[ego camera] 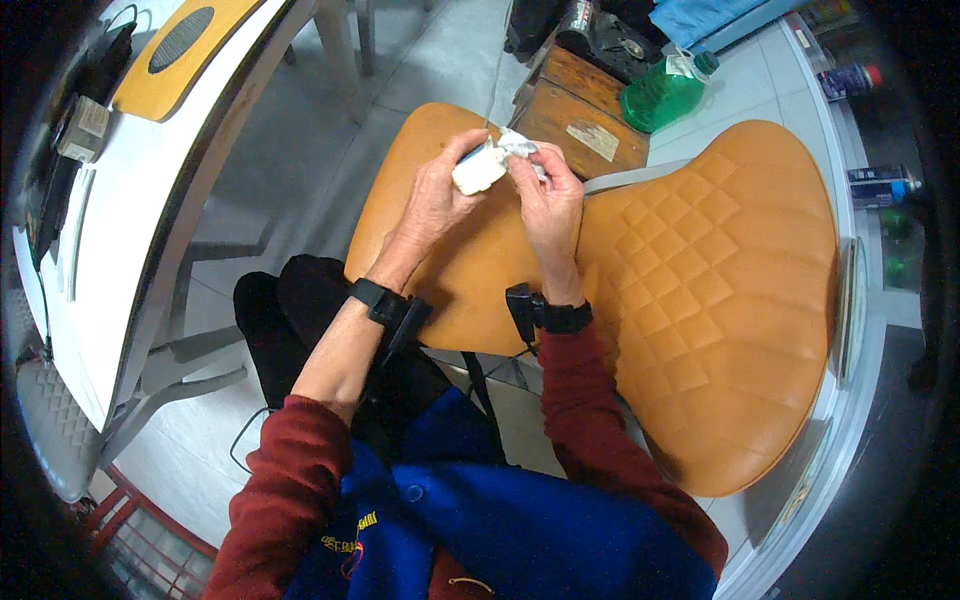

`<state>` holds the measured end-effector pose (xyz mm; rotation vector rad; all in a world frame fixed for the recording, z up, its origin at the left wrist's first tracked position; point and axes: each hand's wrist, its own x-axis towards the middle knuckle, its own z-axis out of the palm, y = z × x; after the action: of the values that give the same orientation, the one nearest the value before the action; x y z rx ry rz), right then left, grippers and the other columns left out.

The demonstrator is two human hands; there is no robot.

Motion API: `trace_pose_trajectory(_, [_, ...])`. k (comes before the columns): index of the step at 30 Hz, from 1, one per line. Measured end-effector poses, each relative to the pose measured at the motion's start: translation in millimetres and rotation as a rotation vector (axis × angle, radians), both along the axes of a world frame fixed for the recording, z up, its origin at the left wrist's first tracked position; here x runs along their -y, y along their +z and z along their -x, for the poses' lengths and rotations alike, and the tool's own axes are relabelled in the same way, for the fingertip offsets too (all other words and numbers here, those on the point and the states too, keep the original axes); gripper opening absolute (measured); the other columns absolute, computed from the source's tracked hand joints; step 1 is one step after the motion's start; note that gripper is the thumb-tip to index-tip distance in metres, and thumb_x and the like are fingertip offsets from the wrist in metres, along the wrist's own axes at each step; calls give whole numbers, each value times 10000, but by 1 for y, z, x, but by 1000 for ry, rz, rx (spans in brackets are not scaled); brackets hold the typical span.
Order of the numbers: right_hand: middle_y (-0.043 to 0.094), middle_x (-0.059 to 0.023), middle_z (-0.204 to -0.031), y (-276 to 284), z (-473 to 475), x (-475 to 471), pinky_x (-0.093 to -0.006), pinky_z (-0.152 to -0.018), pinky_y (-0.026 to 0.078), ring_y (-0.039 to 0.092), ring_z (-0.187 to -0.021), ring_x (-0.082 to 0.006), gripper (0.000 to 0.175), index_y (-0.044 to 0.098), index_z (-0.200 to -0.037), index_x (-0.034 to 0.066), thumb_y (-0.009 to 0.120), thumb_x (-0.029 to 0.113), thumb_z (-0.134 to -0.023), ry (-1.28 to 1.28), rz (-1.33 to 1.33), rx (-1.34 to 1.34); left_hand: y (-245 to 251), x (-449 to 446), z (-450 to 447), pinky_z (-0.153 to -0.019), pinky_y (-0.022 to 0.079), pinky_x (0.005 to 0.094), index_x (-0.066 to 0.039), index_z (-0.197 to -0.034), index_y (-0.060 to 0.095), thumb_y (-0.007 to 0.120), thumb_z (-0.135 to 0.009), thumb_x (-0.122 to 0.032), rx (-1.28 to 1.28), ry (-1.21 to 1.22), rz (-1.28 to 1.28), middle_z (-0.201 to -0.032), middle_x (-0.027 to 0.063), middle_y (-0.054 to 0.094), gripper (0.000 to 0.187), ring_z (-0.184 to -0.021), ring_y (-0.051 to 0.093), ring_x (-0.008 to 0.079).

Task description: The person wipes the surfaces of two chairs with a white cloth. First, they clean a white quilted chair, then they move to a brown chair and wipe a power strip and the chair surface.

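Observation:
Above the seat of an orange quilted chair (705,300), both hands are raised close together. My left hand (442,176) grips a small white object (478,171) with a bit of blue at its upper edge; its exact kind cannot be told. Pinched in the fingers of my right hand (551,184) is a crumpled white tissue or cloth (517,142), which touches the white object's upper right side. Fingers hide part of both things. Each wrist bears a black strap with a black device on it.
On the left stands a white table (112,247) with an orange board (176,56) and a small labelled box (84,129). Beyond the chair are a wooden box (559,112), a green plastic bottle (664,94) and a black bag. Cans stand along the right side.

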<state>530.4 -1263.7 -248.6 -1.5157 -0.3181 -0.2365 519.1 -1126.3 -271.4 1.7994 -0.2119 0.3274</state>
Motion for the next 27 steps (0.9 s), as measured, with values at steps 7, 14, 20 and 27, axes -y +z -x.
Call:
trace_pose_trajectory(7, [575,-106,-910,-11,-13,0,-284,-744,482,586,-856,-189,102,622,-851,0,678,29,-771,31,442,256,-28,-1,-4,-840,500,343,-31,-1133,598,693,-729,-54,-11,14,-44,-1093,179,634,415,-1008,623,319])
trace_pose_trajectory(14, [611,-86,-893,-28,-16,-3,-272,-722,476,588,-826,-137,57,612,-824,-10,651,24,-798,105,244,146,-40,-6,0,-834,502,350,-36,-1163,586,697,-702,-31,-13,31,-6,-1064,191,640,475,-1003,622,322])
trace_pose_trajectory(20, [619,-98,-868,-29,-18,-9,-267,-709,482,605,-790,-178,52,614,-797,-22,657,-17,-767,12,118,-110,-48,-10,-3,-816,505,363,-38,-1148,592,694,-737,-81,-111,13,-42,-1030,199,642,426,-967,626,340])
trace_pose_trajectory(27, [623,-107,-846,-37,-24,-11,-267,-697,481,608,-771,-182,39,615,-774,-19,642,6,-788,60,335,82,-45,-14,7,-832,496,368,-35,-1146,591,684,-751,-81,-134,-44,-58,-1046,189,641,408,-985,615,348])
